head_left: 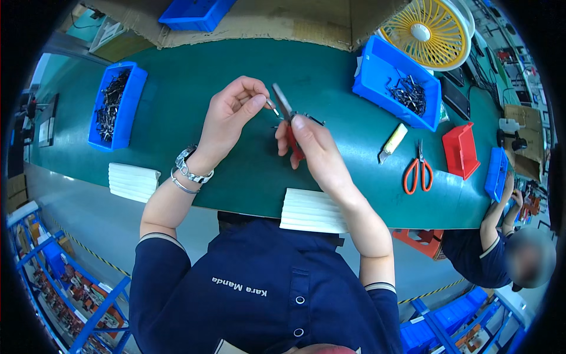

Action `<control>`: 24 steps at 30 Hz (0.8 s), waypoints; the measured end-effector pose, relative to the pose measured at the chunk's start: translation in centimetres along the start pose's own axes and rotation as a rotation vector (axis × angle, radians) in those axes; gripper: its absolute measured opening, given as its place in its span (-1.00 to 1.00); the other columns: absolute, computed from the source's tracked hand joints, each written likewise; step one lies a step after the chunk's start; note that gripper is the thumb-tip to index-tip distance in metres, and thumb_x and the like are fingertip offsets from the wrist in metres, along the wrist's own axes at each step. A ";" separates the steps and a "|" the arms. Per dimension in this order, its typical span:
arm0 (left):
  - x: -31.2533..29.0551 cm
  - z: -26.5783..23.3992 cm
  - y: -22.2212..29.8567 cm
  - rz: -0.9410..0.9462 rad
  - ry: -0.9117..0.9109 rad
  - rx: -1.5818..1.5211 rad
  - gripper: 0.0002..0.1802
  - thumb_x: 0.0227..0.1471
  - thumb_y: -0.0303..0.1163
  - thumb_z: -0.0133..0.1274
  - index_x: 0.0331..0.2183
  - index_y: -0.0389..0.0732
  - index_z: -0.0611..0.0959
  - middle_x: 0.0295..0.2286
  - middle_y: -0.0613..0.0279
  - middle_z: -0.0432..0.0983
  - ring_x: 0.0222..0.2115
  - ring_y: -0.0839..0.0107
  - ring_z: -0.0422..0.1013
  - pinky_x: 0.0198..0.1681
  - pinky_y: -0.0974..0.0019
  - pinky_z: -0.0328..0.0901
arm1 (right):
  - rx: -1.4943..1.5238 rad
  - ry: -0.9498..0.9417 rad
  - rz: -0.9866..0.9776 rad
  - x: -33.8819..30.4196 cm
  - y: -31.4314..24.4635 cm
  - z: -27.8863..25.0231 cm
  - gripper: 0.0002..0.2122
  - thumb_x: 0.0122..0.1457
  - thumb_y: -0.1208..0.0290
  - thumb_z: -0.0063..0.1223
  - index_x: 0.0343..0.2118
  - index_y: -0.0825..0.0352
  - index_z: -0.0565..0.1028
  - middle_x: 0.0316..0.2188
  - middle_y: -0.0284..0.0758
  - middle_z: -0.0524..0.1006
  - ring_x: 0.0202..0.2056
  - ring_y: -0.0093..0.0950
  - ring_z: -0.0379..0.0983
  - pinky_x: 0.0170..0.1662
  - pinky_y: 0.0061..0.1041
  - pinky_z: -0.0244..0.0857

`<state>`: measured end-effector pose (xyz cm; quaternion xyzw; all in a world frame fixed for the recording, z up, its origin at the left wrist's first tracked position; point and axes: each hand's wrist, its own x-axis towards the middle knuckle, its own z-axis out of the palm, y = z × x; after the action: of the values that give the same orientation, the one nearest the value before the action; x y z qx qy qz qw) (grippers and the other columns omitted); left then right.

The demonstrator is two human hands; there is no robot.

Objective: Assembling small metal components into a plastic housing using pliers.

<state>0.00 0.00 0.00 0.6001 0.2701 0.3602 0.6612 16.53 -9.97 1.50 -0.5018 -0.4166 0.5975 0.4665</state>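
Fingers of my left hand (229, 115) are pressed together, thumb against forefinger, on a slim silver piece (272, 105) at the centre of my dial, twelve being the table's far side. From the left, a blue bin (132, 109) of dark metal parts (115, 97) sits at nine o'clock and a white ridged pad (134, 182) at eight. Next comes that silver piece, slanting toward five, close beside a red-handled tool (283, 101), perhaps pliers; I can't tell whether they touch. Fingers of my right hand (315, 147) are clamped round its handles, its tip aimed at eleven. So small a piece could twist from my pinch if the tool knocks it, and a careless squeeze could nip my left fingertips. Further right, a second blue bin (374, 74) lies toward half past two, a yellow utility knife (395, 138) at half past three, orange-handled snips (420, 159) near four; a loose reach that way could brush the knife's metal end.
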 end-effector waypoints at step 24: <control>0.1 -0.2 0.7 0.129 0.136 0.156 -0.87 0.12 -0.42 0.01 -0.31 -0.28 0.50 -0.36 0.34 0.41 -0.33 0.63 0.33 -0.22 0.54 0.25 | -0.101 -0.057 0.071 0.4 0.4 0.2 -0.62 0.32 0.14 -0.33 -0.42 0.36 0.40 -0.66 -0.45 0.29 -0.61 -0.63 0.19 -0.53 -0.58 0.07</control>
<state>-0.16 0.20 0.68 0.6400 0.3025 0.4198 0.5680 16.29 -9.67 1.08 -0.5219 -0.4414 0.6059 0.4070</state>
